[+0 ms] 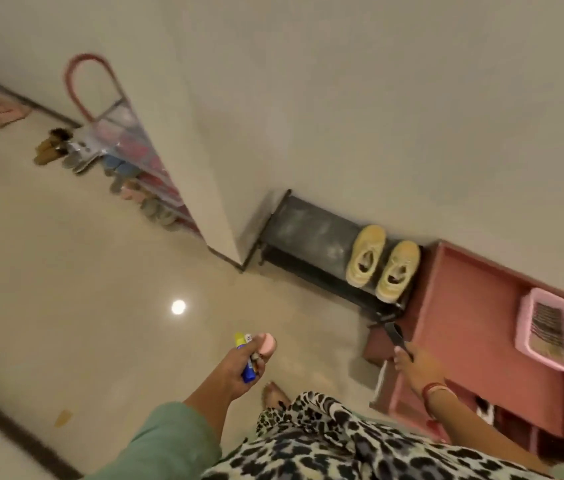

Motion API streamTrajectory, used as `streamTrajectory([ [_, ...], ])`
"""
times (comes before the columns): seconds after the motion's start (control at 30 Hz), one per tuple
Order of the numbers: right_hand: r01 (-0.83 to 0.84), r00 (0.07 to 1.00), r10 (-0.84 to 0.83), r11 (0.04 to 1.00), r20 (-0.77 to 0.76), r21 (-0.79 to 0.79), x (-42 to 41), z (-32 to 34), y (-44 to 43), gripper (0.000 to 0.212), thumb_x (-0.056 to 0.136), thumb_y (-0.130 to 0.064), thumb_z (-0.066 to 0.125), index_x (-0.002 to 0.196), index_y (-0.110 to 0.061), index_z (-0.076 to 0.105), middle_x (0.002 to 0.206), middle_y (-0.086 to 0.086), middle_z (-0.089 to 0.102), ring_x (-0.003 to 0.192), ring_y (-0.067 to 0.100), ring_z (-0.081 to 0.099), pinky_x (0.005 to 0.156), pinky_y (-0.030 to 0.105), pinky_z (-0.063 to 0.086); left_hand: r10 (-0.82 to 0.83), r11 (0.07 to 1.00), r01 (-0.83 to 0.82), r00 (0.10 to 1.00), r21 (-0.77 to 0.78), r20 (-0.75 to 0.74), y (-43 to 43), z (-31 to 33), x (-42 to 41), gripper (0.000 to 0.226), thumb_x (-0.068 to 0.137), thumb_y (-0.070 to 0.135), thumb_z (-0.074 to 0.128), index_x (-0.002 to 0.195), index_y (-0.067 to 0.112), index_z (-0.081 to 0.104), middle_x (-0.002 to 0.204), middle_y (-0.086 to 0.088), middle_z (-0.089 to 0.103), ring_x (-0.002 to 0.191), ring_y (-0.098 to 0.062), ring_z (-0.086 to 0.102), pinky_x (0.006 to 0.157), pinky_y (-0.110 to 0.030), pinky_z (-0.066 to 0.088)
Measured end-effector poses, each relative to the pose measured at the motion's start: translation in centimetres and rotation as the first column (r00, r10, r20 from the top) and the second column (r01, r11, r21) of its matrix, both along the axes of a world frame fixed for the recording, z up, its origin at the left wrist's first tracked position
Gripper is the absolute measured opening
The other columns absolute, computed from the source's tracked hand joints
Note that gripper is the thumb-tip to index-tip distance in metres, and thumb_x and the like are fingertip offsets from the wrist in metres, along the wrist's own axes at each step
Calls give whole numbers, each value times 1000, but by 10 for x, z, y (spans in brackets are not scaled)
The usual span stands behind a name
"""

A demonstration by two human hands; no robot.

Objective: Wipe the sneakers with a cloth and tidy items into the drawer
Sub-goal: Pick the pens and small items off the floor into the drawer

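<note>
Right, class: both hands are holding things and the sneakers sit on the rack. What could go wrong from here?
1. The left hand grips several small items together, a blue and yellow bottle and a pink round piece among them; one could slip onto the hard floor.
2. The right hand holds a dark tool close to the pink cabinet, so it might knock the edge or the yellow sneakers beside it.

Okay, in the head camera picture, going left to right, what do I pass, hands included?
Row of shoes → left hand gripping small containers → right hand holding a black tool → pink basket. The yellow sneakers overlap the right hand's span, so they're left out.
</note>
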State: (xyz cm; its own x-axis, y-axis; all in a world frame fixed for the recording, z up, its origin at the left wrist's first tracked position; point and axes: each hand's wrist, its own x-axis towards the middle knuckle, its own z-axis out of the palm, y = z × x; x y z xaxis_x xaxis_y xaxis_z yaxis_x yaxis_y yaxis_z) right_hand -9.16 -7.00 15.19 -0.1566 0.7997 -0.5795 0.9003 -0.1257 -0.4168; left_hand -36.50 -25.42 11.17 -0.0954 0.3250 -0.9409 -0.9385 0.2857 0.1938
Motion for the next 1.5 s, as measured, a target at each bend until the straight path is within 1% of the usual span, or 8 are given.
streamTrajectory([
  [0.1, 161, 987, -162, 986, 9, 39, 34, 6, -17, 10, 90, -18, 60, 81, -16, 63, 74, 8, 67, 69, 26, 62, 62, 28, 43, -133, 991, 133, 991, -4, -29, 25, 0, 5, 17, 87, 17, 69, 93, 5, 58, 80, -12, 57, 47, -9, 48, 40, -16, 47],
  [0.17, 470, 881, -474, 875, 11, 115, 128, 9, -26, 12, 86, -21, 65, 76, -15, 62, 71, 8, 67, 69, 28, 61, 64, 31, 45, -396, 918, 396, 917, -7, -41, 92, -4, 66, 16, 86, 16, 70, 90, 6, 58, 75, -12, 54, 40, -8, 49, 39, -16, 47],
  [0.37, 643, 765, -643, 763, -21, 70, 217, 0, -49, 18, 88, -17, 62, 71, -11, 58, 66, 10, 64, 65, 27, 60, 57, 28, 40, -566, 823, 565, 810, -58, -154, 146, 3, 133, 13, 88, 14, 67, 86, 5, 58, 44, -3, 52, 33, -5, 46, 41, -16, 48],
  [0.9, 555, 822, -569, 811, -28, -185, 395, -62, 16, 7, 84, -10, 65, 77, -11, 65, 85, 8, 67, 84, 25, 62, 86, 34, 50, -637, 764, 617, 768, -187, -65, 168, -34, 393, 22, 85, 19, 71, 87, 1, 58, 46, -3, 46, 33, -7, 43, 37, -17, 42],
  [1.1, 573, 805, -593, 774, 11, -270, 397, -147, 32, 3, 85, -15, 66, 84, -17, 64, 93, 6, 66, 93, 25, 61, 96, 39, 49, -632, 761, 604, 772, -235, -62, 190, -101, 431, 39, 82, 21, 74, 112, 0, 60, 66, -8, 60, 49, -12, 55, 42, -22, 47],
  [1.2, 559, 820, -571, 784, 39, -269, 391, -204, 46, 10, 87, -19, 65, 92, -10, 66, 97, 10, 67, 96, 25, 62, 95, 37, 49, -599, 785, 573, 799, -235, -53, 208, -147, 438, 27, 84, 18, 71, 105, 3, 62, 63, -6, 64, 45, -9, 57, 44, -20, 49],
  [1.4, 626, 777, -628, 762, 48, -164, 375, -302, 73, 16, 88, -7, 59, 100, 1, 65, 99, 20, 68, 96, 34, 62, 81, 27, 45, -565, 800, 533, 823, -275, -50, 238, -238, 437, 15, 86, 12, 69, 99, 7, 62, 88, -10, 63, 70, -14, 61, 53, -22, 55],
  [1.5, 711, 701, -713, 696, 23, -98, 368, -335, 80, 16, 84, 5, 56, 96, 6, 67, 97, 19, 68, 91, 28, 62, 75, 25, 45, -574, 796, 547, 818, -259, -40, 245, -270, 439, 8, 88, 7, 65, 93, 6, 59, 75, -8, 58, 51, -8, 61, 53, -21, 55],
])
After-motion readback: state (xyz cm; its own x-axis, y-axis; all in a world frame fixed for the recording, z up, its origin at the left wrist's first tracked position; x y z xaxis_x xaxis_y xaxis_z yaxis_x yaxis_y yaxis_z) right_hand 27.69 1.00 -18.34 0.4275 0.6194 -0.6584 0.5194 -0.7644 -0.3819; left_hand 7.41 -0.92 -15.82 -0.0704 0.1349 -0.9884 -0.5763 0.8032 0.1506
